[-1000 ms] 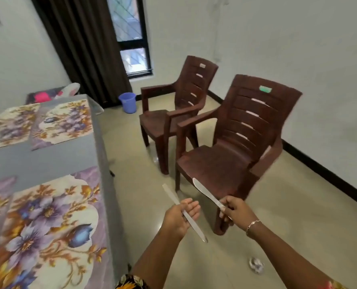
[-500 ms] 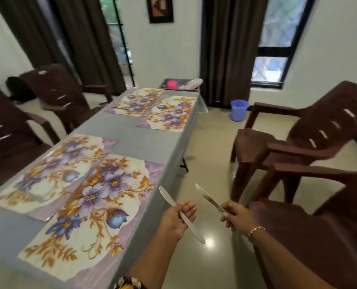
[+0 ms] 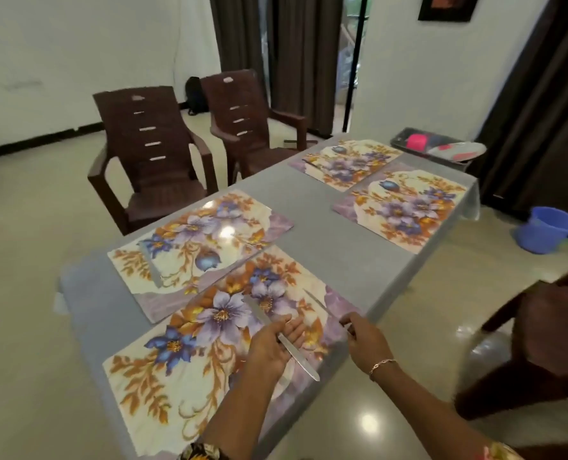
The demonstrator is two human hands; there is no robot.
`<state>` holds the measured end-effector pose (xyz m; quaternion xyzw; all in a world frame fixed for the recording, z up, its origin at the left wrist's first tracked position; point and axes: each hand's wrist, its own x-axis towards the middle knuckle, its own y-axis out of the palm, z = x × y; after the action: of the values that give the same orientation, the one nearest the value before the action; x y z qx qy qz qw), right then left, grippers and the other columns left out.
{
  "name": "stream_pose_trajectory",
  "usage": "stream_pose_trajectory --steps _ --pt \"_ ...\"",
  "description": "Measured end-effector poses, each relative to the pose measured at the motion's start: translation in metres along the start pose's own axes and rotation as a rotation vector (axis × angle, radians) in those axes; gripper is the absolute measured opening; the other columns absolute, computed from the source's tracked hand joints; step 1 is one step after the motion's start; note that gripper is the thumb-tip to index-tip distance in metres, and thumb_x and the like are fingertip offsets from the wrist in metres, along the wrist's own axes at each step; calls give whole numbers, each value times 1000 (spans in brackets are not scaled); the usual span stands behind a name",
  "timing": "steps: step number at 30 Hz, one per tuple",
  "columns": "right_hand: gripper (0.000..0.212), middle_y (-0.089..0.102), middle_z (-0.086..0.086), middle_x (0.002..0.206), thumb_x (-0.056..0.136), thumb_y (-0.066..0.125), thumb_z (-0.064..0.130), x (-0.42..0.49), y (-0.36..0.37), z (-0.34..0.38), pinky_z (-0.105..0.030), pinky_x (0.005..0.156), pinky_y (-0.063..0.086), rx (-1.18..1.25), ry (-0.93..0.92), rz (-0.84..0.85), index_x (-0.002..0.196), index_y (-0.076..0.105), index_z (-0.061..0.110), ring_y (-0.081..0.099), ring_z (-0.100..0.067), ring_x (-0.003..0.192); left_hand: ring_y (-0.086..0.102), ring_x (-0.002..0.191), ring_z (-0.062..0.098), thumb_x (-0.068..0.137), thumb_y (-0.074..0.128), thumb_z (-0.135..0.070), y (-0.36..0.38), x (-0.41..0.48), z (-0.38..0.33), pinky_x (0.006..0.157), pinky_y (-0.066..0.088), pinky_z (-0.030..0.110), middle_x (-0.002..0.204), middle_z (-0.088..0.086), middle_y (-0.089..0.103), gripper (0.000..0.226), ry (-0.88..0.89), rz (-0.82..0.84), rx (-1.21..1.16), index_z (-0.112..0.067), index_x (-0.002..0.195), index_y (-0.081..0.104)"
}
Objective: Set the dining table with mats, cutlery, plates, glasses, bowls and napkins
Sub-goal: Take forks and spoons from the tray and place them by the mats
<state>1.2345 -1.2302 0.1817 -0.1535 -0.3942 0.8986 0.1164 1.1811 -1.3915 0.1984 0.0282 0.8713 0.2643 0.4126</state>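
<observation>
Chairs (image 3: 150,154) stand past my table (image 3: 309,200) at eleven o'clock; left hand (image 3: 272,346) grips left knife (image 3: 301,361), right hand (image 3: 365,340) pinches right knife (image 3: 319,303), both blades aimed eleven o'clock.

glossy floral mats (image 3: 163,386), shiny metal knives (image 3: 299,358), matt grey tablecloth (image 3: 312,207), plastic chairs (image 3: 150,134), polished floor (image 3: 27,227).

Four floral mats (image 3: 229,343) lie on one table (image 3: 325,237). Three knives are plain to see: one knife (image 3: 297,356) in the left hand (image 3: 269,346), one in the right hand (image 3: 365,340) and one on a mat. A fourth may lie on the far mat, which is blurred. There are three brown chairs (image 3: 150,154) and one blue bucket (image 3: 545,229).
</observation>
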Motion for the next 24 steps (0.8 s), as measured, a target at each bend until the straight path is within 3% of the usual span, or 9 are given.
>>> stream_pose_trajectory --steps 2,5,10,14,15,17,19,22,24 --pt "23 56 -8 99 88 45 4 20 9 12 -26 77 38 -39 -29 0 108 58 3 54 -21 95 45 127 39 98 36 -1 -2 14 -14 99 38 41 134 28 48 35 8 -1 1 10 131 41" --pt "31 54 -6 121 91 48 10 44 28 23 -24 92 40 -177 -61 21 122 51 9 51 -21 114 42 130 38 98 36 -3 -7 34 -30 104 35 42 139 27 44 33 46 -64 8 6 130 43" --pt "47 51 -8 128 89 55 24 60 46 34 -20 91 42 -334 -117 97 133 42 12 49 -20 118 46 124 38 98 38 -3 -15 49 -44 90 43 41 136 28 45 16 45 -63 -76 3 101 53" --pt "52 67 -14 88 55 84 21 70 52 29 -21 64 51 -398 -205 36 101 66 7 66 -25 81 43 128 39 99 37 -5 -19 59 -46 78 51 37 112 25 59 31 37 -62 -113 7 127 43" --pt "54 67 -12 80 46 88 21 73 54 26 -20 57 50 -435 -232 54 94 68 8 66 -24 73 44 127 39 99 37 -5 -19 61 -47 81 50 38 106 23 60 34 38 -63 -118 8 130 41" --pt "64 63 -1 64 21 91 31 79 58 21 -14 41 43 -490 -233 131 79 68 16 61 -14 53 46 124 38 99 36 -4 -16 63 -49 92 41 42 113 25 58 34 31 -77 -120 8 130 41" --pt "66 59 3 58 13 90 36 87 60 15 -12 35 38 -515 -258 156 73 67 20 56 -12 43 44 128 38 99 36 -4 -13 65 -50 99 37 44 127 28 52 36 27 -100 -127 9 133 39" --pt "67 62 3 60 15 87 53 87 54 23 -15 40 44 -559 -300 181 72 68 23 58 -13 44 42 130 38 99 36 -5 -8 68 -49 103 35 42 138 26 44 38 21 -101 -121 10 134 38" --pt "61 67 0 83 44 82 60 83 42 30 -18 61 52 -634 -355 172 91 68 23 66 -15 69 41 131 37 100 34 -6 -4 71 -49 103 35 42 139 26 44 37 14 -104 -109 9 134 39"
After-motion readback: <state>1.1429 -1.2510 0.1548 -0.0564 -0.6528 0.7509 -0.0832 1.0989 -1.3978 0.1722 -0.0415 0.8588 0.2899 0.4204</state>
